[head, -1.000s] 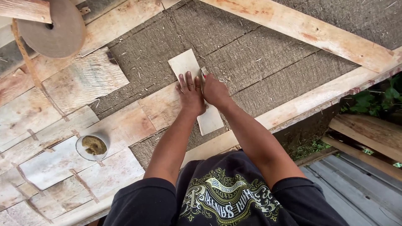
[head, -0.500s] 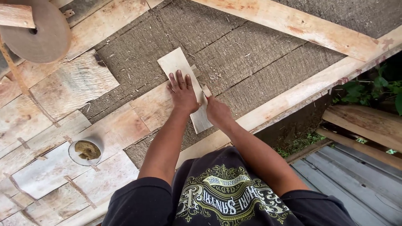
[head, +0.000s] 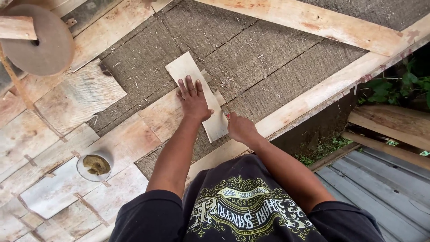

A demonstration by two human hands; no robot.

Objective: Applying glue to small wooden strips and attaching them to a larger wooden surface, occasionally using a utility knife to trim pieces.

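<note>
A pale rectangular wooden board (head: 182,71) lies slanted on the rough wooden platform. My left hand (head: 193,99) presses flat on the board's middle, fingers spread. My right hand (head: 241,128) is closed around a small thin tool (head: 225,114) with a red part, its tip at the board's right edge near the lower end. What kind of tool it is I cannot tell.
A round grey disc (head: 44,41) on a wooden bar sits at top left. A small white dish (head: 94,166) holding a brownish lump rests on the planks at lower left. Long wooden beams (head: 313,22) cross the platform; its edge drops off at right to plants (head: 394,87) and corrugated sheet (head: 380,188).
My hands, together on the board a second ago, have separated: the left stays flat on the board, the right has drawn back along the board's right edge toward me.
</note>
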